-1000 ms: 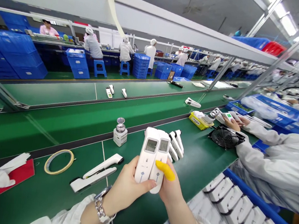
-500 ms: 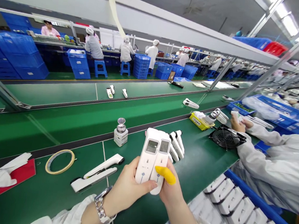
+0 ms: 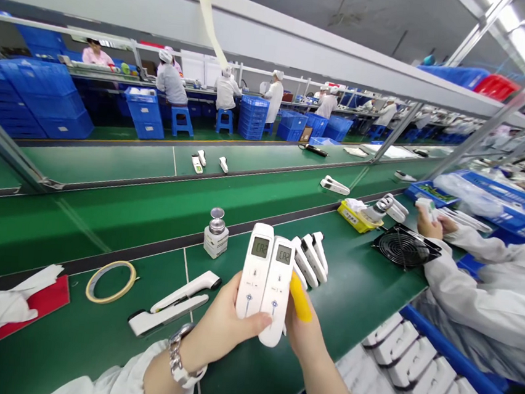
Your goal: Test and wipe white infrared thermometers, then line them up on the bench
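Left hand (image 3: pixel 224 318) holds thermometers (image 3: pixel 254 273) above green bench (image 3: pixel 356 286) — blue crates (image 3: pixel 252 119) beyond.

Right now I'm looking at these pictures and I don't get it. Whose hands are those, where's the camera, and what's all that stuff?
There's no robot here, just a person using their own hands. The camera is worn on that person's head, so it looks forward and down over their arms. The left hand, with a watch on its wrist, and the right hand, with a yellow cover on one finger, hold two white gadgets side by side. Each has a little screen. On the green table lie similar gadgets, a roll of tape, a small bottle with a metal top and, farther right, what looks like a black fan. Another person's hands are there too.
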`<state>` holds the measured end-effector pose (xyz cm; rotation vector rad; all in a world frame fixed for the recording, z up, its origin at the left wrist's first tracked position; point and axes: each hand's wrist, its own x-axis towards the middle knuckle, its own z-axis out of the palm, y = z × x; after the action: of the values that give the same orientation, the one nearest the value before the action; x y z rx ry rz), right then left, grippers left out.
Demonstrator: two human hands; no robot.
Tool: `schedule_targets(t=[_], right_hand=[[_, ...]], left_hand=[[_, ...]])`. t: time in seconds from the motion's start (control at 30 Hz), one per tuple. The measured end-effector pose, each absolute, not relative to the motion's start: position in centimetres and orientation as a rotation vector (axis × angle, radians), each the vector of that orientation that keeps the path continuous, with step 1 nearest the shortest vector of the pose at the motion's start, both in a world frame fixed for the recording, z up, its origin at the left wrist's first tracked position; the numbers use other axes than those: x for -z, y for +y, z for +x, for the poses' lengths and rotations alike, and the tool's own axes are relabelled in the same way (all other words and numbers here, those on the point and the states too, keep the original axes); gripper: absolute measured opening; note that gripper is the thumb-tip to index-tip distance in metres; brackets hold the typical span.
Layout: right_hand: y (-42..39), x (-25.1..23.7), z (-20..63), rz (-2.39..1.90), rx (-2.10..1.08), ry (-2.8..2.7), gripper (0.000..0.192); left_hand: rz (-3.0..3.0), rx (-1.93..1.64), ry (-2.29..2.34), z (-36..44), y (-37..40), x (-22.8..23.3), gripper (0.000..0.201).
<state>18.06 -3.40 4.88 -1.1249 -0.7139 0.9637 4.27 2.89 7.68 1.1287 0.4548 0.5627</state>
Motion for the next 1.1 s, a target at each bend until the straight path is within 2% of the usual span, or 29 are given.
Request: schedule_targets(t=[0.1, 0.17, 0.27, 0.37, 0.47, 0.57, 0.67, 0.73, 0.87, 0.97, 1.03, 1.1], right_hand=[[-4.0, -1.7, 21.2, -1.518, -0.713, -0.954, 0.042], [-4.7, 1.0, 23.3, -1.842, -0.359, -1.098, 0.041], [-5.6, 4.6, 25.3, -1.967, -0.194, -1.167, 0.037], [-6.2, 5.8, 25.9, -1.961, -0.163, -1.194, 0.024], [-6.4, 3.7, 25.1, -1.892, -0.151, -1.226, 0.02], [-6.4, -1.2, 23.0, -1.648, -0.129, -1.231, 0.015], [-5.9, -6.1, 20.2, -1.308, -0.126, -1.307, 0.026], [-5.0, -8.2, 18.6, -1.267, -0.132, -1.485, 0.033], [-2.1, -9.1, 17.5, -1.411, 0.156, -1.803, 0.031], [-0.7, -9.1, 18.1, -1.528, 0.354, -1.77, 0.023], [-0.7, -9.5, 18.5, -1.566, 0.339, -1.764, 0.021], [-1.2, -10.0, 18.6, -1.552, 0.183, -1.87, 0.022]], left_hand=[[1.082, -0.601, 0.425, 4.1, 3.4, -7.7, 0.054], [1.057, -0.615, 0.43, 3.9, 3.8, -7.8, 0.059], [1.019, -0.631, 0.422, 3.7, 4.2, -7.9, 0.062], [1.021, -0.628, 0.379, 3.5, 4.5, -7.8, 0.062], [1.047, -0.621, 0.387, 3.2, 4.6, -7.6, 0.063], [1.081, -0.63, 0.402, 3.2, 4.7, -7.5, 0.061], [1.114, -0.631, 0.433, 3.3, 4.7, -7.7, 0.059], [1.124, -0.604, 0.42, 3.4, 4.6, -8.0, 0.059], [1.191, -0.624, 0.378, 3.4, 4.3, -8.1, 0.065], [1.204, -0.588, 0.441, 3.3, 4.3, -7.7, 0.059], [1.158, -0.561, 0.462, 3.3, 4.4, -7.5, 0.054], [1.114, -0.57, 0.441, 3.4, 4.4, -7.4, 0.054]])
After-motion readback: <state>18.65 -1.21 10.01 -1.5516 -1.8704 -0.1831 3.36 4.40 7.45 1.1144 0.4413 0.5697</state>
